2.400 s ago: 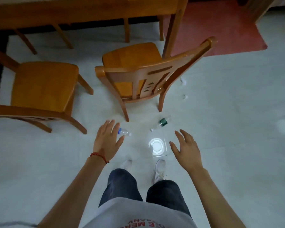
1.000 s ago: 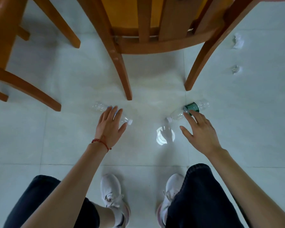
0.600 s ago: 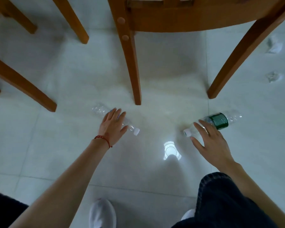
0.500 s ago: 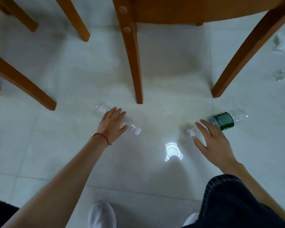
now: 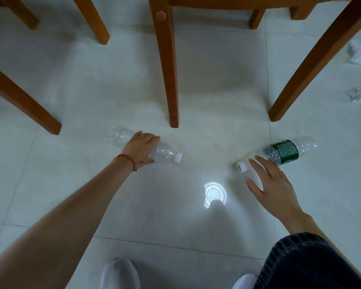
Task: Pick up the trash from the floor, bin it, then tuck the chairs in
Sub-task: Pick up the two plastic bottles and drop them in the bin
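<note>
A clear, label-free plastic bottle (image 5: 164,154) with a white cap lies on the pale tiled floor, left of centre. My left hand (image 5: 141,146) lies over its middle with the fingers curled round it. A second clear bottle with a green label (image 5: 283,151) and a white cap lies to the right. My right hand (image 5: 273,188) hovers just in front of it, fingers spread over its neck and not closed on it. Two crumpled white paper wads (image 5: 355,54) (image 5: 355,94) lie at the far right.
The wooden legs of one chair (image 5: 171,69) (image 5: 313,59) stand just behind the bottles. Legs of a second chair (image 5: 23,99) are at the left. My white shoes (image 5: 120,274) and dark trousers (image 5: 313,263) fill the bottom edge. A ceiling light's reflection (image 5: 215,193) shines on the floor.
I have crouched down to the floor. My left hand's fingers have curled round the clear bottle. My right hand stays spread over the green-label bottle's neck.
</note>
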The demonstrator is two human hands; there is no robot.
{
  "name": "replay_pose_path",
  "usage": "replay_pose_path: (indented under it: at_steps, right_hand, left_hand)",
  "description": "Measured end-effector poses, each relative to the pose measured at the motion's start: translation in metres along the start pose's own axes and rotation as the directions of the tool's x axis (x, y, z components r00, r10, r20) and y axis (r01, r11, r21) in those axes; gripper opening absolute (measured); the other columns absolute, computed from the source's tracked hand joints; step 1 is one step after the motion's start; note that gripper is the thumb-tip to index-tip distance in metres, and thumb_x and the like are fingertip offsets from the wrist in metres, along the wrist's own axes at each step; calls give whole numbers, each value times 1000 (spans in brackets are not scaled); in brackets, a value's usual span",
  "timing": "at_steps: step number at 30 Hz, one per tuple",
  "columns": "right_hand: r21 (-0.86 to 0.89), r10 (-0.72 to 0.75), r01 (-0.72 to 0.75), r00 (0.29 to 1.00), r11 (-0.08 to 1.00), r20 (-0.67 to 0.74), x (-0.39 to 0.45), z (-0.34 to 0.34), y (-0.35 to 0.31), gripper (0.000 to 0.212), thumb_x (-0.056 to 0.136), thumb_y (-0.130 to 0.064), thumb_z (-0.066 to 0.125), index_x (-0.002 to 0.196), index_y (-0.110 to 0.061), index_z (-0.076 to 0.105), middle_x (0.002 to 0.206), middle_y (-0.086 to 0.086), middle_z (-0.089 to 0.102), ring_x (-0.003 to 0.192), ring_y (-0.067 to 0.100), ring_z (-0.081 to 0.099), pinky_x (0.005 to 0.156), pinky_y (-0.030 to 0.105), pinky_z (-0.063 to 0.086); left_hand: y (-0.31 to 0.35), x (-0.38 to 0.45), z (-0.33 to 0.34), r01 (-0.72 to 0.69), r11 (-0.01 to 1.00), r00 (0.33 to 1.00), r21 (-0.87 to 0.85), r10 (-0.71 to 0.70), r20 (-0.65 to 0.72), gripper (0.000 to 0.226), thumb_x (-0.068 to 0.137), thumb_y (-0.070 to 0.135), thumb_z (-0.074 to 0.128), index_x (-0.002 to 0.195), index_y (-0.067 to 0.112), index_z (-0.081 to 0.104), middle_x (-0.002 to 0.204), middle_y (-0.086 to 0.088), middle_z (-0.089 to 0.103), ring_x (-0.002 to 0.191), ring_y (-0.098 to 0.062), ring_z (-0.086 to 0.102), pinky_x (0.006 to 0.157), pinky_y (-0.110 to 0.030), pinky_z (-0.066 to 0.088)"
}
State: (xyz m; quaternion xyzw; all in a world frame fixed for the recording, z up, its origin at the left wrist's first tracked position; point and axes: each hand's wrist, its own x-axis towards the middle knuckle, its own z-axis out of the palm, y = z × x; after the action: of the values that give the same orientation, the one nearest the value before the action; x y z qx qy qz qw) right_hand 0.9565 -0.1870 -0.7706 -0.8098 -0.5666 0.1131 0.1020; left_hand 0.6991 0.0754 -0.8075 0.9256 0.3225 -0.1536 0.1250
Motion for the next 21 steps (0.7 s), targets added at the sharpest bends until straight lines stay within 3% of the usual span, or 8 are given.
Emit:
replay_pose_path:
  at_steps: [4,7,10,13,16,18,21]
  right_hand:
    - [16,19,-19,1000,1000,-4,0,2,4,47,85,-36,54,122,-5,53,126,19,56,112,38,56,85,49,49]
    - [34,36,-36,999,999,1,2,3,8,50,85,-39,45,122,-6,53,126,18,55,113,37,55,85,48,49]
    - [47,52,-52,999,998,6,4,4,13,46,86,-32,54,123,-5,52,129,19,53,115,38,53,88,48,47]
    - [64,58,-58,998,996,1,7,5,17,45,86,-27,59,124,-4,52,130,20,52,117,38,51,90,48,45]
    - [58,45,-46,999,997,15,13,6,23,49,87,-37,48,125,-5,51,129,19,53,117,38,52,91,47,45]
    - [60,35,-38,998,997,52,18,8,30,47,86,-29,56,127,-6,49,132,19,51,121,40,48,94,49,42]
    - [9,-44,43,992,999,116,28,9,46,53,78,-14,62,128,-7,50,134,19,49,126,41,42,102,50,33]
  left_hand:
    - [18,0,-5,117,964,988,-240,-138,-72,76,69,35,76,132,8,42,126,-11,52,114,-28,49,101,-34,32]
    - [38,-1,-16,240,820,930,-520,-347,-118,73,63,38,80,123,9,51,115,-9,58,103,-27,54,88,-35,42]
    - [63,-2,-26,332,626,863,-705,-503,-41,70,54,49,77,108,8,57,95,-4,59,88,-22,55,75,-29,43]
    - [88,-5,-26,368,476,836,-799,-545,61,60,54,53,75,91,8,60,86,-4,61,80,-20,57,68,-29,42]
    - [108,-12,-17,375,322,823,-869,-548,152,68,40,65,65,74,7,60,72,-4,58,69,-19,56,64,-32,44]
    - [120,-15,-9,385,241,811,-891,-548,202,71,36,68,63,71,5,61,69,-4,59,66,-19,57,63,-31,44]
    - [132,-16,-2,425,200,814,-883,-512,275,60,56,59,71,68,2,60,62,-3,56,58,-15,51,60,-27,41]
